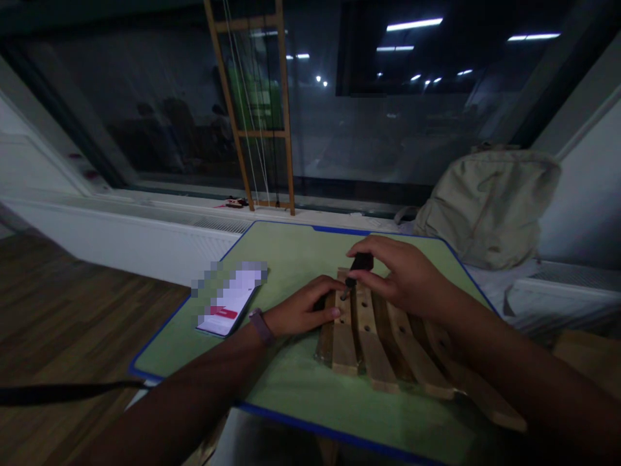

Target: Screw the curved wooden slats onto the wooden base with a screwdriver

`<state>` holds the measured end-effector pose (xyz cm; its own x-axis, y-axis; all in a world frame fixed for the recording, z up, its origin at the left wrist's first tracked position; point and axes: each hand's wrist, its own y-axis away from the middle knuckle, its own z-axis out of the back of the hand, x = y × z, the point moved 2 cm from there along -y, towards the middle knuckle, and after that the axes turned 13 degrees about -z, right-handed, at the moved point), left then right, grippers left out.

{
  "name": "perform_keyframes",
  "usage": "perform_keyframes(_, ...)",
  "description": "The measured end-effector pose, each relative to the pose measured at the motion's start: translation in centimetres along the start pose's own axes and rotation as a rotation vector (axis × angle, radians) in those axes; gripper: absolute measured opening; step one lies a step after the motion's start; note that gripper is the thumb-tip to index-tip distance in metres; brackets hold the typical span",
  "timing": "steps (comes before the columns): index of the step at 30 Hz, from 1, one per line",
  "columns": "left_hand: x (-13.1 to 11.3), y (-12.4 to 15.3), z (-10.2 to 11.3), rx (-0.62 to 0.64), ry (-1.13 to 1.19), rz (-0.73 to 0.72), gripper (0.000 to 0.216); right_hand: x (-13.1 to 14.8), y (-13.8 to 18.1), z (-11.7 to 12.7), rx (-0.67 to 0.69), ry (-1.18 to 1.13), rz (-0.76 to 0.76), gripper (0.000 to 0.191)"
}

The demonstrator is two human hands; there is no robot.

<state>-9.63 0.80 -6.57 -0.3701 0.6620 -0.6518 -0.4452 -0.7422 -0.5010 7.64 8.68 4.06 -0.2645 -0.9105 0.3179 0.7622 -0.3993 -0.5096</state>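
Observation:
My right hand (405, 275) pinches the black handle of a short screwdriver (361, 261) between thumb and fingers. The tool tilts, its tip down at a hole near the far end of the leftmost wooden slat (345, 349). From the left, my left hand (305, 307) grips that slat, its thumb lying by a hole and its fingers near the screwdriver tip. Several more slats with round holes, such as this neighbouring slat (377, 362), fan out to the right across a darker wooden base. My right forearm hides part of the rightmost ones.
The green tabletop (286, 249) has a blue edge. A lit phone (233, 298) lies left of my left wrist. On the windowsill (320, 217) leans a wooden frame with strings (290, 162), and a beige backpack (490, 207) stands at the right. A radiator (121, 236) runs below the window.

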Motion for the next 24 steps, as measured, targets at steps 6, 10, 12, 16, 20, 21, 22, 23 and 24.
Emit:
perform_keyframes(6, 0.0, 0.1, 0.0, 0.01, 0.02, 0.044, 0.041, 0.3, 0.0, 0.4, -0.005, 0.196, -0.032, 0.022)
perform_keyframes(10, -0.1, 0.1, 0.0, -0.002, 0.017, 0.06, 0.04, 0.6, 0.0, 0.6, 0.106, -0.182, 0.102, 0.022)
perform_keyframes(12, -0.1, 0.1, 0.0, -0.008, 0.016, 0.059, 0.04, 0.5, 0.1, 0.2, 0.161, -0.382, 0.07, 0.017)
perform_keyframes(16, 0.0, 0.1, 0.0, -0.002, 0.018, 0.053, 0.04, -0.3, 0.1, -0.7, 0.058, -0.478, -0.09, 0.026)
perform_keyframes(20, 0.0, 0.1, 0.0, 0.011, 0.009, 0.058, 0.038, -0.7, -0.2, -0.5, -0.078, -0.2, 0.016, 0.023)
perform_keyframes(21, 0.0, 0.1, 0.0, 0.015, 0.005, 0.057, 0.038, -0.7, -0.3, -0.4, -0.072, -0.178, 0.058, 0.023)
perform_keyframes(22, 0.0, 0.2, 0.0, 0.018, 0.002, 0.055, 0.037, -0.6, -0.3, -0.2, -0.052, -0.188, 0.09, 0.023)
perform_keyframes(23, 0.0, 0.2, 0.0, 0.021, 0.001, 0.05, 0.036, -0.5, -0.3, -0.2, -0.017, -0.223, 0.111, 0.022)
perform_keyframes(24, 0.1, 0.2, 0.0, 0.024, 0.001, 0.047, 0.036, -0.4, -0.3, -0.2, 0.029, -0.273, 0.12, 0.022)
